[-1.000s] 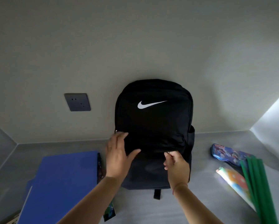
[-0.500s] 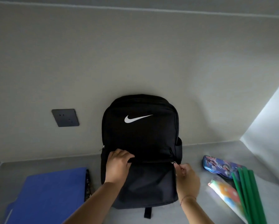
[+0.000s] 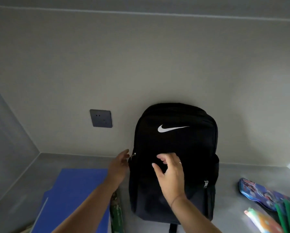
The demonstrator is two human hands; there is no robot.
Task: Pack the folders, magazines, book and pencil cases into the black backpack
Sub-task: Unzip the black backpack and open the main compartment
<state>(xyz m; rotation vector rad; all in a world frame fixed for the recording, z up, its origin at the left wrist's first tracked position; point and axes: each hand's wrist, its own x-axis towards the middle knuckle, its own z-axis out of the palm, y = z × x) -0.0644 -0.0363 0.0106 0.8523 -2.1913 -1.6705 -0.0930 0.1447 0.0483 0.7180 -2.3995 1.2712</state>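
Note:
The black backpack (image 3: 174, 145) with a white swoosh stands upright against the wall. My left hand (image 3: 120, 163) reaches to its left side, fingertips at the silver zipper pull (image 3: 133, 155); whether they pinch it is hidden. My right hand (image 3: 171, 172) hovers in front of the backpack's middle, fingers spread and slightly curled, holding nothing. A blue folder (image 3: 73, 195) lies flat at the left, with a green patterned magazine edge (image 3: 116, 211) beside it. At the right lie a blue printed pencil case (image 3: 258, 194), a colourful case (image 3: 262, 221) and green folders (image 3: 289, 216).
A dark wall socket (image 3: 101, 121) sits left of the backpack. The grey desk surface (image 3: 83, 161) is closed in by walls at the back and both sides. A second zipper pull (image 3: 206, 184) hangs at the front pocket's right end.
My right hand left the front pocket's right zipper end and moved up and left across the backpack's front. My left hand shifted from the front to the left side zipper pull.

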